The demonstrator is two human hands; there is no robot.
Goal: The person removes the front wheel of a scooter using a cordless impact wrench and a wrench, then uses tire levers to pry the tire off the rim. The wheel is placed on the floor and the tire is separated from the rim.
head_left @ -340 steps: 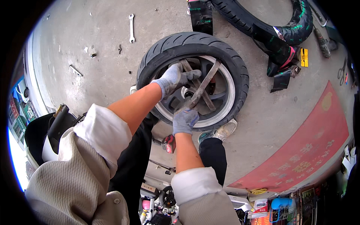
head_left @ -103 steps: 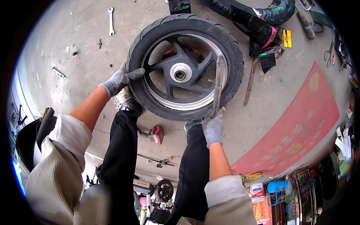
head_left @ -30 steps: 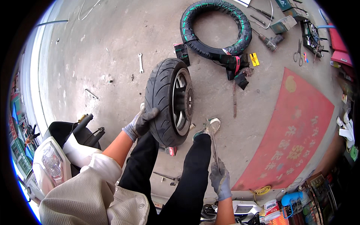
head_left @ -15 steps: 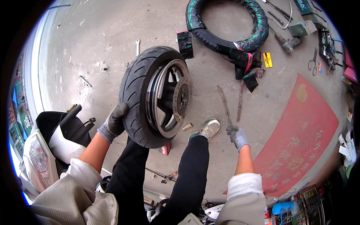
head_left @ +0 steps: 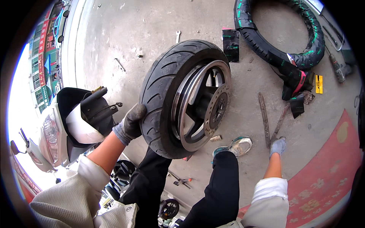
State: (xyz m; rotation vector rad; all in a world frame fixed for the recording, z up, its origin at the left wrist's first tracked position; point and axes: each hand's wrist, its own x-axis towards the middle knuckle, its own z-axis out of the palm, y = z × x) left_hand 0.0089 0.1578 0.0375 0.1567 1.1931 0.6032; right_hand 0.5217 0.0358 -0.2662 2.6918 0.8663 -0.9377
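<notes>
A motorcycle wheel stands tilted before me, its black tire (head_left: 159, 87) hanging partly off the silver rim (head_left: 182, 129). The brake disc (head_left: 216, 110) faces right. My left hand (head_left: 133, 123), in a grey glove, is closed against the tire's left tread; its fingers are partly hidden. Low on the right, my gloved right hand (head_left: 278, 147) closes at the near end of a rusty tire lever (head_left: 280, 121). Beside that one lies a second flat tire lever (head_left: 263, 114), their near ends almost meeting at my fingers. The exact grip there is small and hard to see.
A tire in black wrapping (head_left: 262, 45) lies far right, near a yellow card (head_left: 319, 84) and a power drill (head_left: 337, 69). A wrench (head_left: 178, 36) is on the floor. Red matting (head_left: 323, 178) spreads right; a white scooter (head_left: 57, 129) stands left.
The view has turned left, so the scene sits further right. My right hand has moved from the end of one lever toward the other, which now slants. My left hand keeps to the tire.
</notes>
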